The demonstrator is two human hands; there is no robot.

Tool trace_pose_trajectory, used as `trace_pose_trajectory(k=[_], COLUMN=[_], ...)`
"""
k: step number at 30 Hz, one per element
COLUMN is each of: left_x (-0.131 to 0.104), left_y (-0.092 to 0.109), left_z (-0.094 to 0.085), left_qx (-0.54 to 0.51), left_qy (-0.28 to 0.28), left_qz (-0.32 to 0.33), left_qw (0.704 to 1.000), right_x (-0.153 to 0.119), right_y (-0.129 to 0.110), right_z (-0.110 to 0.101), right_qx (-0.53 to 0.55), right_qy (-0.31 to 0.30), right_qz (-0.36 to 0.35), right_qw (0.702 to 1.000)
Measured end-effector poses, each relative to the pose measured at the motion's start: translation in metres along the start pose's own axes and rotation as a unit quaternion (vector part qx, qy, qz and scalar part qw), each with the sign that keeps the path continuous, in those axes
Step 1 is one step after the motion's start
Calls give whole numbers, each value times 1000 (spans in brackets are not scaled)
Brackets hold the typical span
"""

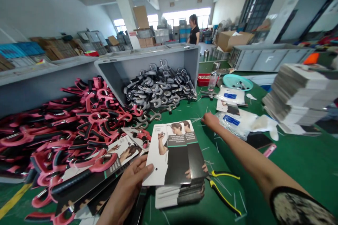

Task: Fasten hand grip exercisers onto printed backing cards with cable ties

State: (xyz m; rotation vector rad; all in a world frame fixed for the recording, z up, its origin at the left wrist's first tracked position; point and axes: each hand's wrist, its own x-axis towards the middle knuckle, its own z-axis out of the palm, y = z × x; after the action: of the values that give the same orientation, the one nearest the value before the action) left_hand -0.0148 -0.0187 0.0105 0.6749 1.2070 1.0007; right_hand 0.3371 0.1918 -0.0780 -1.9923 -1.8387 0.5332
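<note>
My left hand (132,177) pinches the left edge of a printed packaging card (155,154), thumb on top. Another card (196,154) overlaps it, and both lie over a stack of the same cards (169,198). Across the table, my right hand (210,119) is closed at the fingertips beside thin clear plastic ties (195,120); whether it grips one is too small to tell. Yellow-and-black pliers (224,191) rest right of the stack. To the left, pink-and-black hand grip strengtheners (89,116) are heaped, some lying on cards (105,175).
A tipped grey crate (148,54) spills grey hand grips (158,88). Plastic bags with blue labels (232,121), a turquoise plate (237,81) and a red tray (204,80) sit behind my right hand. Tall card stacks (298,91) stand right. A person (194,31) stands farther back.
</note>
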Motion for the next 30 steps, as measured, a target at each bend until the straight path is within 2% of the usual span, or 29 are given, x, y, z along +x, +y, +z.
trace_pose_trajectory(k=[4, 7, 9, 11, 13, 14, 17, 18, 20, 22, 25, 30], left_x=[-12, -9, -4, 3, 9, 13, 22, 24, 25, 24, 20, 19], left_y=[-12, -2, 13, 27, 34, 34, 27, 24, 19, 18, 19, 18], left_z=[-10, -16, -21, -26, -29, -29, -23, -21, -16, -13, -14, -19], left_qx=[-8, -23, 3, 47, 81, 90, 87, 82, 76, 81, 88, 93], left_qy=[39, 82, 57, -10, -57, -61, -37, -32, -31, -37, -42, -46], left_qz=[11, 46, 69, 75, 68, 68, 91, 101, 117, 128, 141, 165], left_qw=[999, 995, 996, 996, 993, 992, 991, 991, 990, 988, 985, 981], right_x=[11, 17, 21, 21, 13, 5, -37, -56, -96, -129, -157, -162], right_y=[-5, -4, -3, -6, -15, -24, -66, -84, -120, -150, -176, -188], right_z=[4, -10, -25, -38, -49, -54, -68, -72, -78, -81, -82, -82], right_qx=[33, 63, 87, 121, 161, 183, 218, 202, 102, 5, -109, -191], right_qy=[12, 41, 67, 83, 87, 85, 34, -8, -36, -22, 9, 32], right_qz=[15, 35, 45, 37, 10, -5, -102, -179, -346, -441, -482, -492], right_qw=[999, 997, 993, 988, 983, 979, 970, 963, 932, 897, 870, 849])
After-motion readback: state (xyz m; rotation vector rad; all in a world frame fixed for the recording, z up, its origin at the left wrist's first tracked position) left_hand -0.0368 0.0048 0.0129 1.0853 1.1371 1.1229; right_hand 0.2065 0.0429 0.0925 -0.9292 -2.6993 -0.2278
